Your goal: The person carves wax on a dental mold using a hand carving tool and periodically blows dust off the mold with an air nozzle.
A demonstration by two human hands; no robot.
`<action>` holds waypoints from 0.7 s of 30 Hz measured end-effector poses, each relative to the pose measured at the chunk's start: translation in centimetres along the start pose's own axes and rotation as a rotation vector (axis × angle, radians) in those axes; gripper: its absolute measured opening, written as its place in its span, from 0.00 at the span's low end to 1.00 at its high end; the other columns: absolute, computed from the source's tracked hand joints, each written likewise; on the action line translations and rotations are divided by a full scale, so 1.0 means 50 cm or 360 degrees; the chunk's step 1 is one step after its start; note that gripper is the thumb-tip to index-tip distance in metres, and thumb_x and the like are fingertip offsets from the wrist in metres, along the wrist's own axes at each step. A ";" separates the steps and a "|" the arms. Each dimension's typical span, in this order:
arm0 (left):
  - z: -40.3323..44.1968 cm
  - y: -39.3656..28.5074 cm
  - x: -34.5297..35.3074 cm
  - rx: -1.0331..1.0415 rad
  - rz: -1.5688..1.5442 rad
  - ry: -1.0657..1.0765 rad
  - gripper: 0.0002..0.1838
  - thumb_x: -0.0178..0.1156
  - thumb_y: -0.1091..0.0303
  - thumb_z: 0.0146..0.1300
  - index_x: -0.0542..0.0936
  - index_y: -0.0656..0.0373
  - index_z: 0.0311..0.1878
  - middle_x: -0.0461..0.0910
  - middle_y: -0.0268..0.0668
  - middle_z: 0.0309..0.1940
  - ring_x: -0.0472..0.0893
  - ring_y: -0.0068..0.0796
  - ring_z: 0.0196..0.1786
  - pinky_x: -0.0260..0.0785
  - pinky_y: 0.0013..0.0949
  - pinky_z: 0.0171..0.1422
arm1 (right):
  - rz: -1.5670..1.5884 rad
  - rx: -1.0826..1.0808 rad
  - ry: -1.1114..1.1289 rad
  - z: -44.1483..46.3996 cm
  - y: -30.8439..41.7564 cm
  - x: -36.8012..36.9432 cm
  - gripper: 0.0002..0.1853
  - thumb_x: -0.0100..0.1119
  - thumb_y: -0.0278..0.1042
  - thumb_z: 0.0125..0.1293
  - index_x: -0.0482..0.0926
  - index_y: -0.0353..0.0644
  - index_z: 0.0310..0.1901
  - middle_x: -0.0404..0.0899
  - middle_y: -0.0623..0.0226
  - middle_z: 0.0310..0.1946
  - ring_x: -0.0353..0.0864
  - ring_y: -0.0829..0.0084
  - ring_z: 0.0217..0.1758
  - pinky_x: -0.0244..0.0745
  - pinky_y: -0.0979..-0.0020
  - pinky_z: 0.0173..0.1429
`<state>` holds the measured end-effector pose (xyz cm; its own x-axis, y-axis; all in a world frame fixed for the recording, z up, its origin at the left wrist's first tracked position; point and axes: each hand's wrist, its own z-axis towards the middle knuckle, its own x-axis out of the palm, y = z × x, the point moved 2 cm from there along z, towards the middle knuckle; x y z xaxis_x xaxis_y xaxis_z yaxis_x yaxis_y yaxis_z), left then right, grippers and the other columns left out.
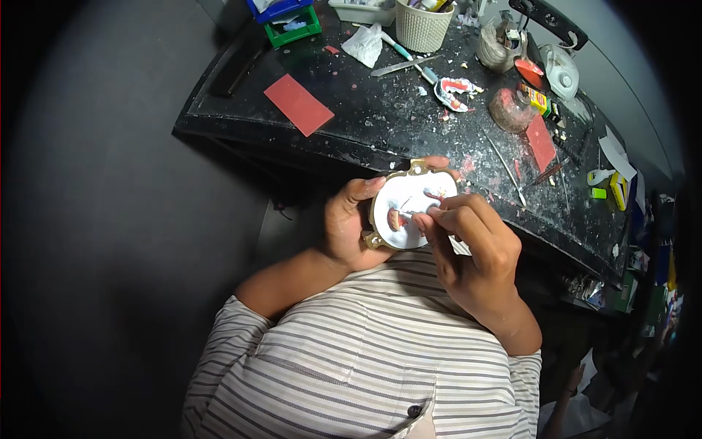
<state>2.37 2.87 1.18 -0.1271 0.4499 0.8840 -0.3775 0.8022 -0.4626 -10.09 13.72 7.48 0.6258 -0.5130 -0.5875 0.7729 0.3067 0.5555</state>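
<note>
A brass-coloured metal flask [371,240] filled with white plaster [398,192] is held up in front of the striped shirt, near the bench's front edge. My left hand [349,225] wraps round its left side, with the thumb on the rim. Reddish-pink shapes [395,219] stand in the plaster. Over the right part of the plaster, my right hand [472,238] has its thumb and index finger pinched together at the surface. Whatever lies between those fingertips is too small to name.
On the black bench [234,121] lie a red wax sheet [299,104], a knife [406,65], a dental model with pink wax [457,94], a round glass burner [512,110] and a thin tool [504,167]. A woven cup [423,28] stands behind.
</note>
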 end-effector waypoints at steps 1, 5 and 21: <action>0.000 -0.001 0.001 0.0007 0.0017 -0.0023 0.59 0.62 0.38 0.64 0.53 0.76 0.85 0.65 0.63 0.80 0.76 0.51 0.77 0.69 0.48 0.84 | 0.0000 0.0002 0.0002 0.000 0.000 0.000 0.11 0.79 0.21 0.62 0.83 0.34 0.39 0.82 0.56 0.34 0.86 0.58 0.32 0.82 0.61 0.36; 0.001 0.000 -0.002 0.0015 0.0050 -0.0028 0.58 0.61 0.38 0.66 0.53 0.76 0.85 0.66 0.62 0.80 0.77 0.50 0.76 0.69 0.47 0.84 | -0.0096 -0.0031 0.0000 0.001 0.003 0.001 0.10 0.79 0.19 0.62 0.84 0.33 0.39 0.84 0.56 0.35 0.88 0.60 0.33 0.82 0.64 0.36; -0.015 0.019 -0.041 -0.0130 -0.0387 0.0020 0.43 0.47 0.43 0.83 0.59 0.74 0.83 0.81 0.54 0.64 0.84 0.45 0.65 0.79 0.50 0.72 | -0.0249 -0.0043 -0.0094 0.007 -0.020 0.004 0.10 0.78 0.21 0.62 0.82 0.35 0.38 0.82 0.59 0.35 0.87 0.58 0.33 0.81 0.59 0.36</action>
<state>2.94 3.00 -1.14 -0.0303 0.2444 0.9692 -0.3201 0.9162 -0.2410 -10.79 13.02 7.02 0.4912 -0.6020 -0.6295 0.8633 0.2405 0.4437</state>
